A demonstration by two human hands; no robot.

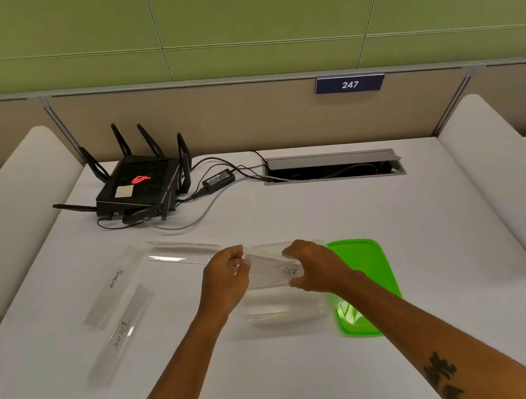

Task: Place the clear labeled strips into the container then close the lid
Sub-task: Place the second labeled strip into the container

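A person's two bare forearms reach forward over a white counter (313, 371). The left hand (228, 275) and the right hand (315, 268) each pinch one clear strip marked "TIGER" (273, 270) between fingers and thumb, holding it just above a clear plastic container (284, 311). The strip runs from the right hand, past the left hand, and on up and to the left, where its far end glints. A second line of writing under "TIGER" is too faint to read.

A bright green lid (366, 272) lies flat on the counter, touching the container's right side and partly hidden by the right forearm. Left of the hands, well apart from them, two more clear strips lie on the counter: one reads "PENGUIN" (115, 279), the nearer one reads "BEAR" (120, 334). Another clear strip (183, 244) lies beyond the left hand; no writing shows on it.

At the back left sits a black router (140, 186) with antennas, a glowing red logo and a yellow sticky note, with a power adapter (218, 180) beside it. A blue sign (349, 84) on the partition reads "247".
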